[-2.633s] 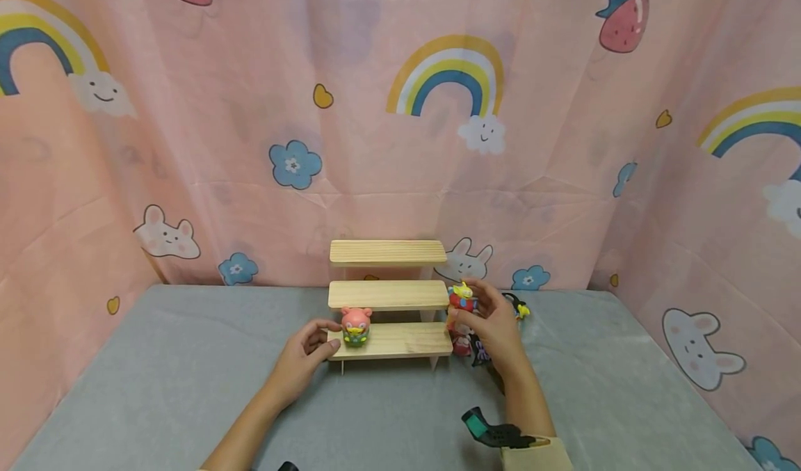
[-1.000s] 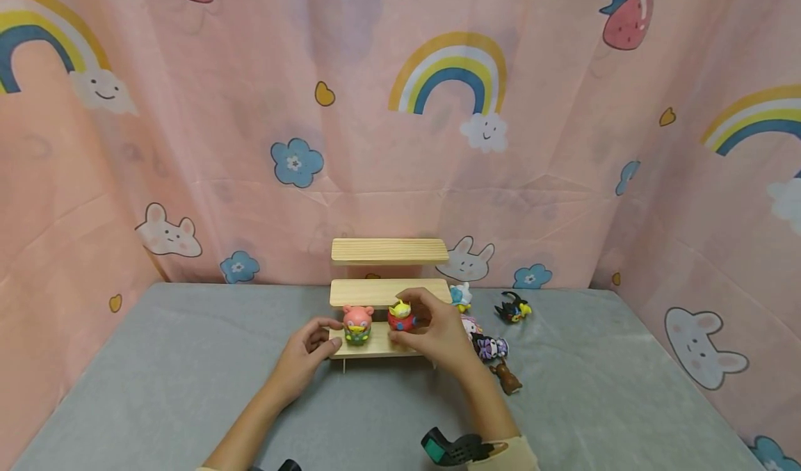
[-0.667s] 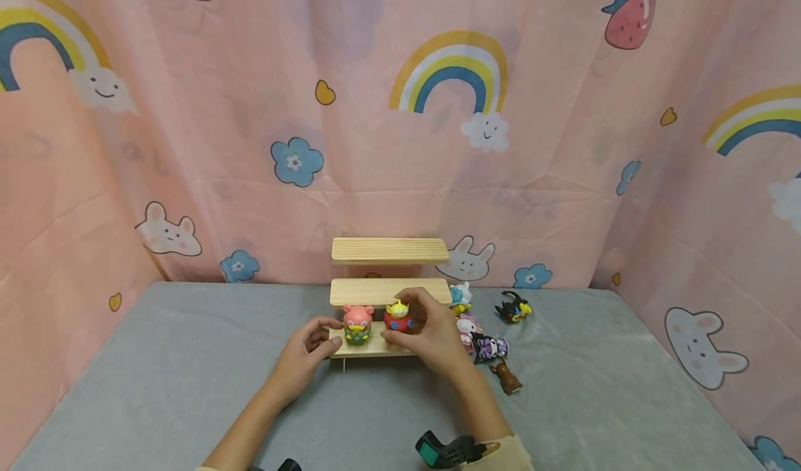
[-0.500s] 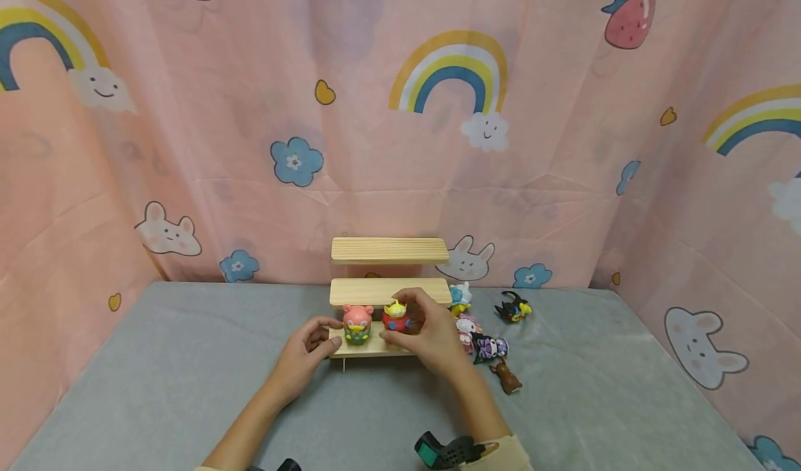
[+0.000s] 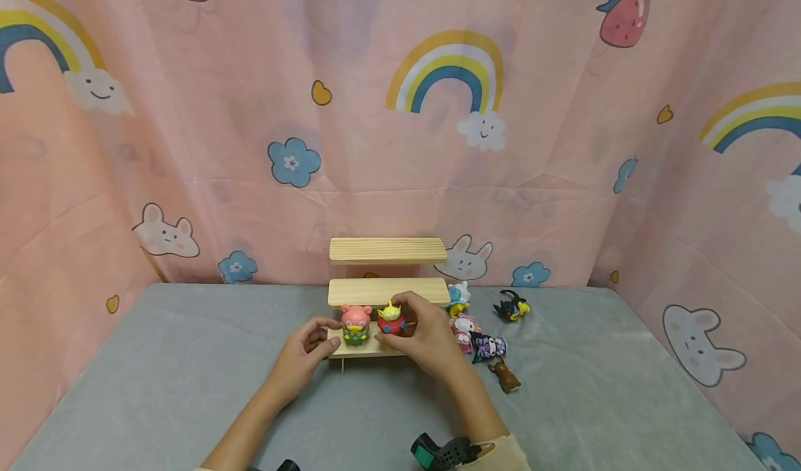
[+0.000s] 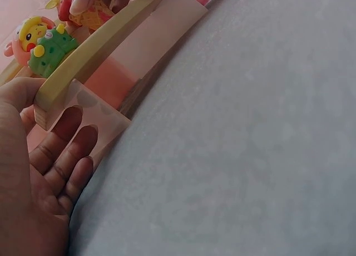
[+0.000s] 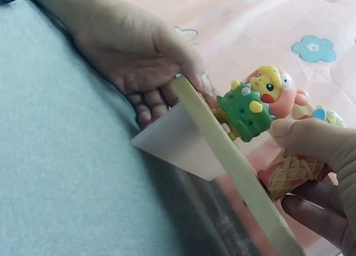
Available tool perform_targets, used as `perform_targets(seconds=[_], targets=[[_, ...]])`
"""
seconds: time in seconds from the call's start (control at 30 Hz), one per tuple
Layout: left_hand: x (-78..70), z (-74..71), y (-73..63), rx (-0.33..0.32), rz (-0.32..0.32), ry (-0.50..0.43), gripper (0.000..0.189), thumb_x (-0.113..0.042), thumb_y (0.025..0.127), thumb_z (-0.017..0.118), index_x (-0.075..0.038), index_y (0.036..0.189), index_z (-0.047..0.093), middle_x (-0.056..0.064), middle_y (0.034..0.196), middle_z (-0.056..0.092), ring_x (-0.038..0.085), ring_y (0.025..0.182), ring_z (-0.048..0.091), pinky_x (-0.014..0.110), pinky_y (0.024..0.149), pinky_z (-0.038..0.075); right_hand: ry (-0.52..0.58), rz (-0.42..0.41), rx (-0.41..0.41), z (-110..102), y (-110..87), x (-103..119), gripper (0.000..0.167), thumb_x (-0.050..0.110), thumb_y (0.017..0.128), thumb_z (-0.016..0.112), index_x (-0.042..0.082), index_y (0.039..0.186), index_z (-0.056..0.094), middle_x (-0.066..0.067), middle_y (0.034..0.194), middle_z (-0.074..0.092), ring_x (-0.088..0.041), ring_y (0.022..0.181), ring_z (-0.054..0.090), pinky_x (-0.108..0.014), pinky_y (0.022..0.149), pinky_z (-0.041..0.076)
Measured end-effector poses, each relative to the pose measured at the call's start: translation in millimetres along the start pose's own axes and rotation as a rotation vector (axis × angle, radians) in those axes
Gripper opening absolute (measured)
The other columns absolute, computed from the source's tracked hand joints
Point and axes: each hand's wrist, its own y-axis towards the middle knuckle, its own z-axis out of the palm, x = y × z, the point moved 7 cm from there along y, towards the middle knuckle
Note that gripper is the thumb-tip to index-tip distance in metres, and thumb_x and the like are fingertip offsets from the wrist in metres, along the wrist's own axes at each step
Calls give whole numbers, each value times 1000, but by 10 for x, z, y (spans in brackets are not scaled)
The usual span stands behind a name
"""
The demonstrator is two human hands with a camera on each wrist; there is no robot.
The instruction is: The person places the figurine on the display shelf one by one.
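A three-tier wooden display stand [image 5: 386, 292] stands at the back of the table. My left hand [image 5: 306, 349] pinches the left end of its lowest board [image 6: 103, 42] between thumb and index finger; the other fingers hang loose below. On that board, near the left end, a pink-hooded toy figurine [image 5: 356, 326] with a green body stands upright. My right hand [image 5: 428, 335] holds a red and yellow toy figurine [image 5: 391, 319] by thumb and fingers, just right of the pink one. Its waffle-cone base [image 7: 295, 172] shows close at the board in the right wrist view.
Right of the stand lie several more figurines: a blue-and-white one [image 5: 459, 297], a pink-and-white one [image 5: 464, 330], a purple-and-black one [image 5: 488, 347], a brown one [image 5: 505, 376] and a black-and-yellow one [image 5: 513, 307]. A patterned pink curtain [image 5: 375, 144] hangs behind the grey table [image 5: 169, 380].
My right hand has carried the red and yellow figurine leftward from beside the stand to the lowest board, then slid closer to the pink-hooded one. My left hand has stayed in place.
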Motion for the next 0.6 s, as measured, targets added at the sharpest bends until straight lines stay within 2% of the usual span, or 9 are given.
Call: perform_targets(seconds=[0.17,0.33,0.43,0.6], targets=[[3,-3,7,-1,18,3,24,-14,98,64,-4,120,63,2,85,59,6,75,55,24,71,47,-64,28,15,-21,-5,-13,50,26,74,91,12,117,68,3,88,68,-15,76,59,-22,68,49],[-17,8,2,6,31,-4,25,-14,98,64,-3,121,62,5,88,61,6,77,56,24,73,48,-55,67,15,-26,-3,-39,50,28,73,92,12,114,69,3,87,69,-9,76,60,-21,70,51],[-30,16,-7,10,26,-15,26,-14,98,64,-2,121,62,8,89,62,6,78,56,24,73,48,-72,77,5,-21,-3,-47,47,31,72,92,12,109,70,3,86,69,-8,74,58,-22,67,49],[-39,9,-18,9,15,-26,27,-15,98,64,-1,122,62,8,87,60,6,77,55,25,72,47,-106,98,-20,-16,-3,-58,43,35,70,93,14,95,66,5,77,62,-10,69,49,-21,59,39]])
